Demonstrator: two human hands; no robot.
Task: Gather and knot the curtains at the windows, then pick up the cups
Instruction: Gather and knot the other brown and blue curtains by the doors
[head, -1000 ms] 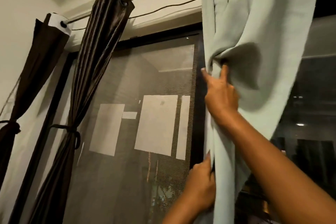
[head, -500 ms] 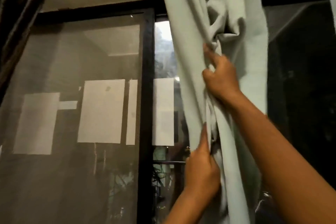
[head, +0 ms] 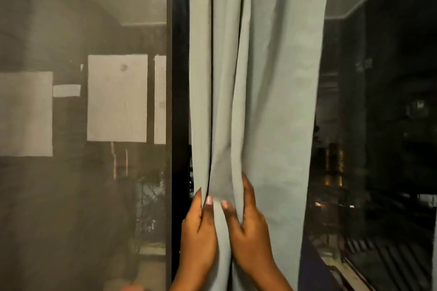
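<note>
A pale grey-green curtain hangs in long vertical folds down the middle of the head view, in front of the window. My left hand pinches the curtain's left folds between thumb and fingers. Right beside it, my right hand grips the neighbouring folds, fingers wrapped round the cloth. Both hands are low in the view, almost touching each other. No cups are in view.
A black window frame post stands just left of the curtain. Left of it a mesh screen shows pale rectangles. Dark glass lies to the right, with a ledge at the lower right.
The view has dropped and shifted right, and the brown curtains have left the view. My right hand came down from high on the curtain to sit beside my left hand, and the cloth now hangs straighter.
</note>
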